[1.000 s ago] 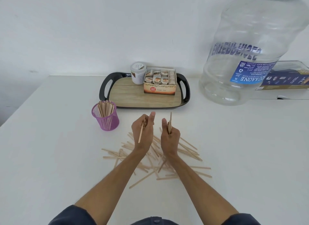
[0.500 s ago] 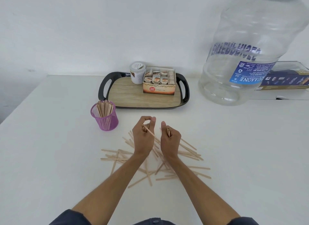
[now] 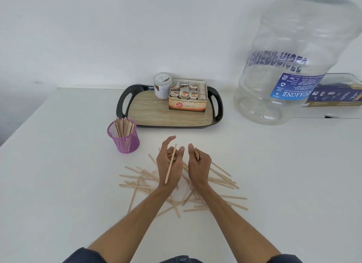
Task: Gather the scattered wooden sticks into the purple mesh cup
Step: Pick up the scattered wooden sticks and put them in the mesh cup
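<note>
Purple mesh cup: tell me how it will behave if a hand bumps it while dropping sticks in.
The purple mesh cup looks light, so it may slide easily. The sticks in it stand well above its rim, so a knock near the top could probably tip it. Its round wall would likely let it roll.

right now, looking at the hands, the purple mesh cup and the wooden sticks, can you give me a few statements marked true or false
1. The purple mesh cup already holds wooden sticks standing in it. True.
2. The left hand is empty. False: it holds a long wooden stick, with a few more in its curled fingers.
3. The right hand grips a small bundle of sticks. True.
4. Every stick has been picked up off the white table. False: scattered wooden sticks lie under and around both hands.
5. The cup stands on the black-rimmed wooden tray. False: it stands on the table, in front of the tray's left end.
</note>
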`<state>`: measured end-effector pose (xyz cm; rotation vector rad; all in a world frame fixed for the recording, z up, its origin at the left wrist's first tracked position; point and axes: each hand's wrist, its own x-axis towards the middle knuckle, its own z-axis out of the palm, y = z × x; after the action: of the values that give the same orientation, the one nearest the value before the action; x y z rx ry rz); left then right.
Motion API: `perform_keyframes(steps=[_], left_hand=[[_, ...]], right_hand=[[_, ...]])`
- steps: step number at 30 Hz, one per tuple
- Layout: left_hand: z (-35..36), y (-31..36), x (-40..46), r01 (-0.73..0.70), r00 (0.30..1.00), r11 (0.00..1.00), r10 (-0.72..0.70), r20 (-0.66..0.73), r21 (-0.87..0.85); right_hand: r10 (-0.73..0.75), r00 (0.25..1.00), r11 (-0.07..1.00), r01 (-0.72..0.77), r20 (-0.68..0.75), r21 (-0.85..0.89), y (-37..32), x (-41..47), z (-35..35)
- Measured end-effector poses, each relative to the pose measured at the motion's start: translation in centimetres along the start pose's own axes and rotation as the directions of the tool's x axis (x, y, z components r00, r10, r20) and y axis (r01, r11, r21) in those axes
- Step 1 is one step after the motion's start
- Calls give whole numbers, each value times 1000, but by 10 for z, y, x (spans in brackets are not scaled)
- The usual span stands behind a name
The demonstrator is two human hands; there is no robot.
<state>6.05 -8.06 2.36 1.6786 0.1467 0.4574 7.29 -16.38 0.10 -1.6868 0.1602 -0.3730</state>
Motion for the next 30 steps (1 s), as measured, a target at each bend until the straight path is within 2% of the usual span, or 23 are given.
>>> perform_keyframes(steps=[6, 14, 17, 25, 30], left_hand=[[1, 9, 15, -49, 998, 999, 49, -41, -5], [3, -20, 3, 147, 987, 988, -149, -52, -39], [2, -18, 5, 181, 982, 982, -183, -35, -58], [5, 8, 6, 103, 993, 992, -99, 66, -69], [6, 13, 9, 55, 998, 994, -51, 42, -92]], right_hand=[[-1, 1000, 1000, 1, 1, -9, 1, 3, -1], [17, 1000, 1000, -17, -5, -2, 4, 1, -2], [21, 1000, 1000, -21, 13, -10, 6, 1, -2], [41, 999, 999, -41, 20, 5, 4, 0, -3], [44, 999, 999, -44, 8, 15, 2, 1, -6]])
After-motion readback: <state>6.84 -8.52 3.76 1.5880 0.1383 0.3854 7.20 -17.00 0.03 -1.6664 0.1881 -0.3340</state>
